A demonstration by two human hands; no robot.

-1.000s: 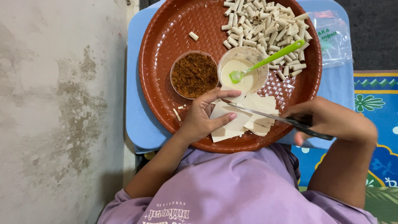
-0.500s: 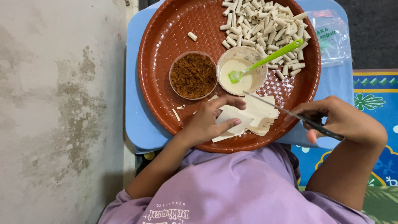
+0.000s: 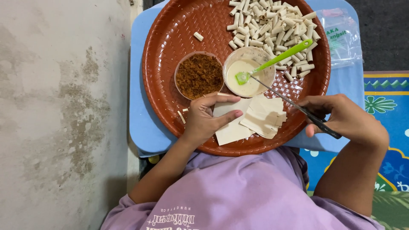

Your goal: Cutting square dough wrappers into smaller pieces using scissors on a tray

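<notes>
we see the left hand [image 3: 204, 121] resting flat on a pale square wrapper sheet [image 3: 230, 123], thumb and forefinger spread along its upper and lower edges, pinching nothing. the sheet lies at the near rim of the round brown tray [image 3: 166, 47], its lower corner close to the tray's edge. just beside it, to the right and touching it, sits a loose stack of wrappers [image 3: 264, 117]. the right hand [image 3: 345, 119] hangs over the tray's right rim, closed around the dark handle of a thin knife [image 3: 289, 102]; the blade slants up and left, its tip reaching the cream bowl [image 3: 251, 70], where a green spatula [image 3: 281, 57] leans. next to that bowl, touching or nearly so, stands a bowl of brown filling [image 3: 199, 76]. rolled pieces [image 3: 272, 25] crowd the far right of the tray; one lone roll [image 3: 198, 36] lies apart. the tray's left half is bare, leaving us room there. the tray overhangs a blue board [image 3: 142, 123], with a concrete floor [image 3: 59, 106] to the left.
</notes>
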